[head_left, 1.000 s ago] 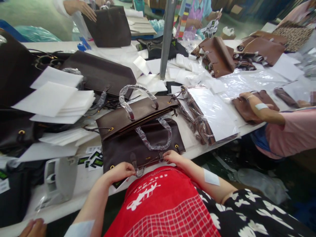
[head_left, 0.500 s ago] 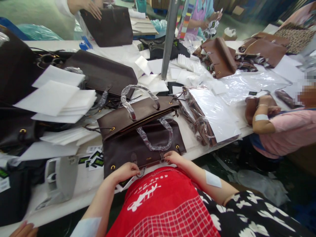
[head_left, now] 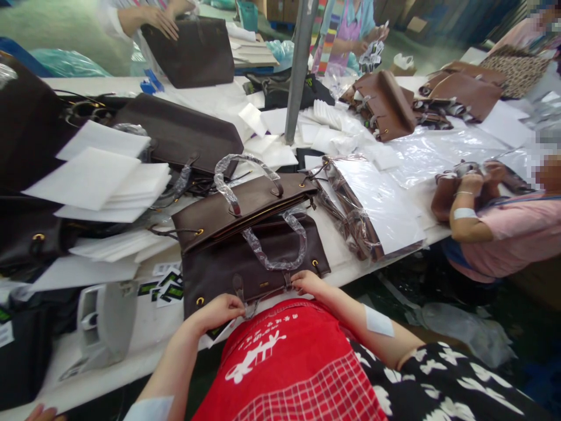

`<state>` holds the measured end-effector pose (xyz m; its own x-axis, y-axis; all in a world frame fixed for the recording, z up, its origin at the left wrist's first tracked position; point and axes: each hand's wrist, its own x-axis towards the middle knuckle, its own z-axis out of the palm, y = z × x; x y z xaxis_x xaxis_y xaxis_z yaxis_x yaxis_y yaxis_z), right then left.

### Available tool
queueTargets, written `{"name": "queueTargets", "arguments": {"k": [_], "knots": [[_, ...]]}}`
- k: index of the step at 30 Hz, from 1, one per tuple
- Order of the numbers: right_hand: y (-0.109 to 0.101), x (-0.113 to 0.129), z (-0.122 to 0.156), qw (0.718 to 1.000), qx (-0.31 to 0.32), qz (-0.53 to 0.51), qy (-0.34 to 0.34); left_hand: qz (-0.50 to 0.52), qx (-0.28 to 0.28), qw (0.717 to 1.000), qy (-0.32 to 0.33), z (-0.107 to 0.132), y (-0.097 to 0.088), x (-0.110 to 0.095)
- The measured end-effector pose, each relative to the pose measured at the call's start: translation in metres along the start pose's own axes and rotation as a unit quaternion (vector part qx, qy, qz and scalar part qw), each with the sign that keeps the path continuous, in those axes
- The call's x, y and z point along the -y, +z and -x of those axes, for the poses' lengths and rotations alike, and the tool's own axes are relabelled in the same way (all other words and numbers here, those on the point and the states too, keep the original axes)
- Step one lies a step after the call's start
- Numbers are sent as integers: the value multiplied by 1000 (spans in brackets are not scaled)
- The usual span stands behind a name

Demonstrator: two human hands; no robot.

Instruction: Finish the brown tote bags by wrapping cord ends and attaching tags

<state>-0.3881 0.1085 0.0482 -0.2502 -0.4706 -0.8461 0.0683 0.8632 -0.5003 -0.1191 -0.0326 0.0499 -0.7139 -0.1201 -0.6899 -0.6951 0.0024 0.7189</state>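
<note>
Bag (head_left: 232,260) lay close, likely for reach; my left hand (head_left: 228,310), right hand (head_left: 307,282) half-curled at straps (head_left: 288,282), perhaps steadying; hold unclear.

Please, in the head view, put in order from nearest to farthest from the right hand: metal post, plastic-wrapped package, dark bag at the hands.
1. Dark bag, at the right hand.
2. Plastic-wrapped package, to the right.
3. Metal post, far ahead.
</note>
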Motion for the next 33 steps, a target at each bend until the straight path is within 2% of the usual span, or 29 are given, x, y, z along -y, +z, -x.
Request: {"name": "queueTargets", "arguments": {"k": [5, 10, 15, 17, 19, 21, 23, 27, 30, 31, 33], "knots": [[-1, -1, -1, 1000, 5, 5, -7, -50, -10, 999, 9, -11, 5, -6], [0, -3, -4, 1000, 11, 19, -17, -91, -27, 996, 7, -35, 15, -16], [1, -3, -4, 997, -6, 64, -34, -160, -64, 985, -12, -57, 25, -37], [-4, -2, -1, 995, -21, 87, -48, -185, -62, 981, -11, -62, 27, -46], [-10, -2, 4, 986, -45, 134, -91, -205, -48, 977, -10, -66, 28, -53], [-16, -1, 10, 957, -77, 231, -157, -218, -35, 975, -10, -67, 27, -55], [-18, -1, 16, 910, -102, 342, -212, -224, -26, 974, -11, -67, 25, -54], [-13, -1, 23, 834, -132, 468, -262, -227, -19, 974, -14, -65, 22, -49], [-6, 1, 21, 779, -113, 548, -284, -219, -22, 975, -14, -64, 23, -49], [-4, 2, 19, 767, -97, 567, -283, -213, -24, 977, -14, -64, 23, -50], [-2, 4, 13, 763, -68, 581, -277, -196, -29, 980, -12, -65, 23, -52]]}}
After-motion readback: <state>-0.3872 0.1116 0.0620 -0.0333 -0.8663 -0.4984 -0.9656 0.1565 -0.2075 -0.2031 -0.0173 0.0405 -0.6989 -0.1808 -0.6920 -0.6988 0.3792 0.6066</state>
